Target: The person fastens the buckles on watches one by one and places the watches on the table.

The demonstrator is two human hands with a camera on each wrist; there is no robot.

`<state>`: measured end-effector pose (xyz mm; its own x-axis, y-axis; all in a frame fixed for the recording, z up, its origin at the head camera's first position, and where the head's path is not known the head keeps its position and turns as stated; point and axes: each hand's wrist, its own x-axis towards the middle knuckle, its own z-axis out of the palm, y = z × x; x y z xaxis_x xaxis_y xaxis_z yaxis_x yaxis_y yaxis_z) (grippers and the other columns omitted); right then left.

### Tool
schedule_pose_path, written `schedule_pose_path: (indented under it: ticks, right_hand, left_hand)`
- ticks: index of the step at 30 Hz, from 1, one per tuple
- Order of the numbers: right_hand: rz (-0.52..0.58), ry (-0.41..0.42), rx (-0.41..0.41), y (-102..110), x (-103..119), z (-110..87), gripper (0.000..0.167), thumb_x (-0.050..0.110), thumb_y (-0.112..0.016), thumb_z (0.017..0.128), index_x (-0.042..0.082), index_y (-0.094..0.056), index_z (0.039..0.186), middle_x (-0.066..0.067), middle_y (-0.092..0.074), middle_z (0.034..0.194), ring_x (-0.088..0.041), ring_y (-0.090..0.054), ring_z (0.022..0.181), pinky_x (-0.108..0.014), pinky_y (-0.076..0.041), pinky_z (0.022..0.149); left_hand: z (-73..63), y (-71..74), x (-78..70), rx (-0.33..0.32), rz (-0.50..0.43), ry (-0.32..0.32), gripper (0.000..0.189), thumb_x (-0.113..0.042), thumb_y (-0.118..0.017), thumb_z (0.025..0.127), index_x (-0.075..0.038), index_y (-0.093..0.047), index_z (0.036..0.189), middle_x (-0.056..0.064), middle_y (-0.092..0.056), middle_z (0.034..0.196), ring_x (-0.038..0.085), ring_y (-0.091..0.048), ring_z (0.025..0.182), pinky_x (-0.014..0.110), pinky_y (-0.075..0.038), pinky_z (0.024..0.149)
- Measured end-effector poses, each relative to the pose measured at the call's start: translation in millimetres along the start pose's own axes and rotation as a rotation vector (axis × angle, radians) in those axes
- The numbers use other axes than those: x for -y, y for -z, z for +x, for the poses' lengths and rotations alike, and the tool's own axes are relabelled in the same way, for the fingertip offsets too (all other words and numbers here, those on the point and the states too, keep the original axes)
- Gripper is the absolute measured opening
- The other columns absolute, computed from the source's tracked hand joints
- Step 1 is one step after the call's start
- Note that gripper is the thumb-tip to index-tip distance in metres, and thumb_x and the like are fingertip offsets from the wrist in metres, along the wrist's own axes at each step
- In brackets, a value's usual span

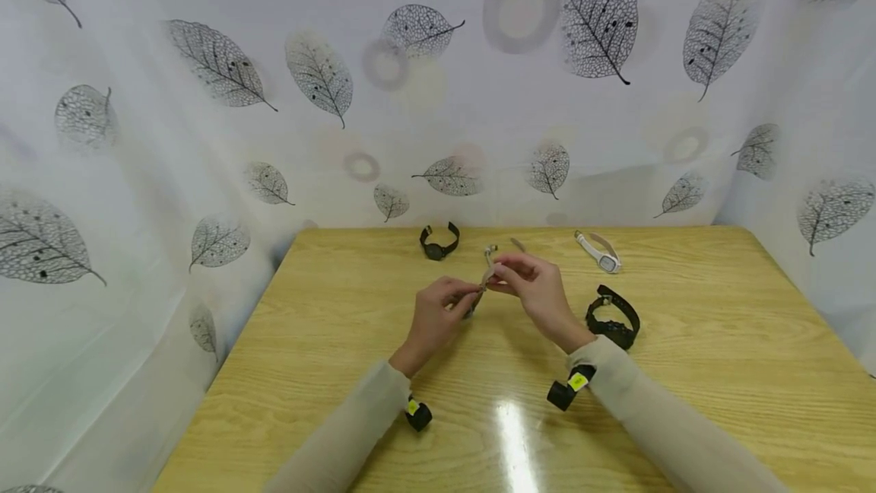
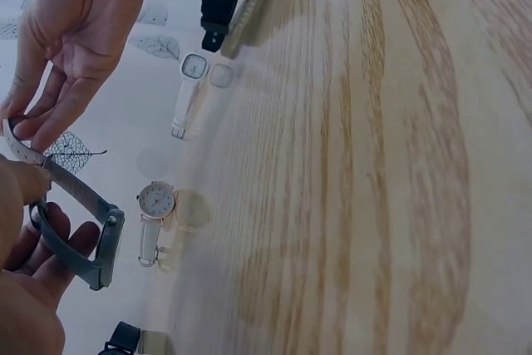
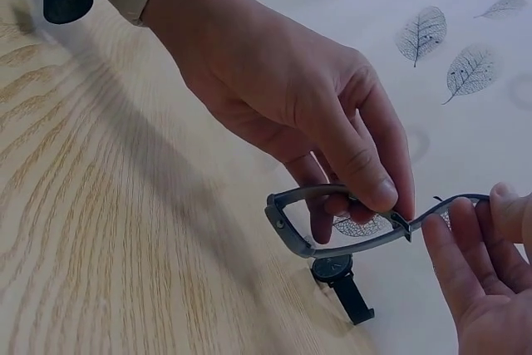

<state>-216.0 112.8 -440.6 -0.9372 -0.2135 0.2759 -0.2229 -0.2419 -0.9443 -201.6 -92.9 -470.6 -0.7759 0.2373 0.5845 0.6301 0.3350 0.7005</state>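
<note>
Both hands hold a grey watch (image 3: 353, 247) above the table, its strap bent into a loop. My left hand (image 1: 431, 314) pinches the strap near the buckle, with the case (image 2: 109, 248) hanging at the far side of the loop. The strap's free end, beyond the buckle, sits between the thumb and fingers of my right hand (image 1: 544, 299). In the right wrist view the left hand (image 3: 274, 89) comes from the upper left, and the right hand (image 3: 490, 280) shows at the lower right. Fingers partly hide the strap.
Along the table's back lie a black watch (image 1: 434, 251), a round-faced watch (image 2: 156, 201) with a pale strap, partly hidden by the right hand in the head view, and a white watch (image 1: 607, 262). A chunky black watch (image 1: 621, 333) lies beside the right wrist. Leaf-patterned cloth (image 1: 438, 120) hangs behind.
</note>
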Motion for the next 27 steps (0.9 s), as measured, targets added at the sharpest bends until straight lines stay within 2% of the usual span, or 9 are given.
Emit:
schedule_pose_path:
  ticks: [7, 12, 15, 18, 23, 27]
  right_hand:
    - [-0.007, 0.0, 0.003, -2.9, -1.6, 1.3, 0.022, 0.008, -0.067, 0.1, -0.006, -0.069, 0.118, -0.025, -0.07, 0.108, -0.027, -0.072, 0.098, -0.045, -0.06, 0.088]
    - [0.005, -0.008, 0.006, -3.4, -5.8, 1.6, 0.021, 0.008, -0.067, 0.1, -0.006, -0.069, 0.117, -0.025, -0.069, 0.107, -0.026, -0.072, 0.098, -0.045, -0.06, 0.088]
    - [0.008, -0.014, 0.004, -3.3, -6.5, 1.4, 0.022, 0.007, -0.067, 0.1, -0.006, -0.068, 0.117, -0.025, -0.069, 0.107, -0.026, -0.071, 0.097, -0.045, -0.06, 0.088]
    - [-0.025, -0.017, -0.004, -2.8, -6.4, 1.4, 0.026, 0.01, -0.067, 0.101, -0.007, -0.066, 0.121, -0.027, -0.067, 0.111, -0.026, -0.071, 0.098, -0.044, -0.061, 0.087]
    - [-0.18, 0.008, -0.011, -0.9, -6.9, 1.2, 0.033, 0.02, -0.066, 0.103, -0.004, -0.063, 0.126, -0.027, -0.067, 0.118, -0.038, -0.07, 0.095, -0.036, -0.063, 0.076]
    - [-0.221, 0.025, -0.002, -0.3, -9.0, -0.5, 0.029, 0.018, -0.066, 0.103, 0.001, -0.064, 0.126, -0.024, -0.07, 0.117, -0.044, -0.068, 0.092, -0.036, -0.062, 0.072]
  left_hand:
    - [1.3, 0.0, -3.7, -0.009, 0.149, -0.066, 0.01, -0.004, -0.074, 0.095, -0.004, -0.079, 0.103, 0.008, -0.069, 0.095, 0.017, -0.065, 0.078, 0.032, -0.059, 0.065]
    - [-0.4, -0.6, -1.3, 0.0, 0.198, -0.075, 0.009, -0.004, -0.073, 0.096, -0.004, -0.078, 0.103, 0.008, -0.068, 0.095, 0.018, -0.065, 0.081, 0.029, -0.057, 0.067]
    - [-0.8, -1.2, 0.5, 0.004, 0.195, -0.075, 0.008, -0.003, -0.072, 0.096, -0.004, -0.077, 0.102, 0.009, -0.068, 0.095, 0.018, -0.065, 0.082, 0.028, -0.057, 0.068]
    - [-1.6, -2.1, 3.0, 0.003, 0.117, -0.028, 0.009, -0.004, -0.07, 0.098, -0.004, -0.077, 0.105, 0.009, -0.07, 0.098, 0.018, -0.068, 0.086, 0.027, -0.06, 0.073]
    - [-2.5, -0.8, 4.3, 0.008, -0.076, 0.126, 0.014, -0.01, -0.068, 0.1, -0.007, -0.076, 0.111, 0.006, -0.072, 0.108, 0.018, -0.071, 0.097, 0.028, -0.061, 0.083]
    - [-1.9, 1.4, 1.3, 0.019, -0.135, 0.17, 0.016, -0.011, -0.069, 0.099, -0.008, -0.077, 0.112, 0.005, -0.073, 0.108, 0.021, -0.072, 0.097, 0.029, -0.061, 0.082]
